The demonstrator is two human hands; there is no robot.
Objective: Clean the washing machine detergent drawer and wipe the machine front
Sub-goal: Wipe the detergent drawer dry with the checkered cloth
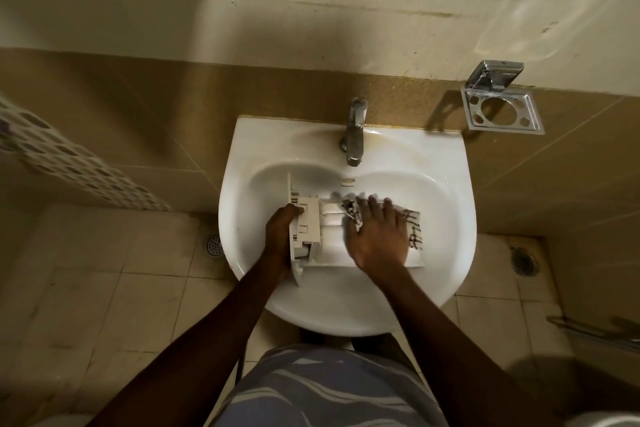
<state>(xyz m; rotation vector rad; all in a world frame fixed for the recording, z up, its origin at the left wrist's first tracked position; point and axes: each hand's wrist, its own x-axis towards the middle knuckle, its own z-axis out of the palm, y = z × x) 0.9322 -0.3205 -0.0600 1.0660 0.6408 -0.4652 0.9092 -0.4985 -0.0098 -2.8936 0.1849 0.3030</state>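
Detergent drawer [311, 218]: white moulded plastic, lying lengthwise across the basin of the sink [453, 191], centre of frame, front panel at its left end, standing on edge. Probably light and stiff, hollow compartments, thin walls and clips likely brittle. Likely slick if wet or soapy. Best held by the thick front panel or the long side walls, not the small inner inserts.

Left hand [278, 236] at that left end, fingers curled round the front panel, steadying. Right hand [375, 243] flat on the drawer's right half, fingers spread and straight, pressing a checked cloth [414, 229] into the compartments. Fingertips blurred. Cloth soft, bunched near the thumb.

Tap [355, 132] above the drawer, no water stream visible. Chrome holder [502, 107] on the wall, upper right. Floor drain [214, 244] left of the sink.
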